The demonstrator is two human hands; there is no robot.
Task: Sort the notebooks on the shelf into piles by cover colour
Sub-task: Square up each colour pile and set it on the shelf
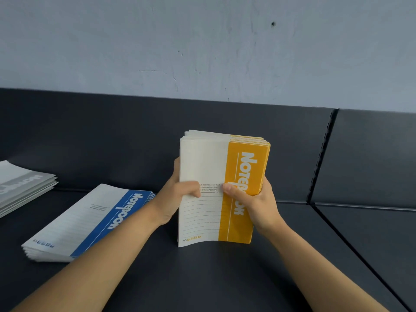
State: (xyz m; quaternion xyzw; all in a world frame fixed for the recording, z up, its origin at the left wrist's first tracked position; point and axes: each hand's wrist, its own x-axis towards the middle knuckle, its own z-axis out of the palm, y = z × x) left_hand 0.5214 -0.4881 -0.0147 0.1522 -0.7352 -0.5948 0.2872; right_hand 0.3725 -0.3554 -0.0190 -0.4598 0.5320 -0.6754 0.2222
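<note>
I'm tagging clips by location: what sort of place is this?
Probably a stationery stockroom or shop: a dark shelf against a bare scuffed wall, with a blue pile, grey pile and yellow stack of identical notebooks.

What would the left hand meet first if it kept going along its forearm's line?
The yellow stack: the left hand grips its left edge, thumb on the cover, so nothing lies between. Beyond the stack the line likely reaches the dark back panel; depth is unclear.

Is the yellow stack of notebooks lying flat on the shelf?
No, the left hand and the right hand hold the yellow stack upright.
</note>
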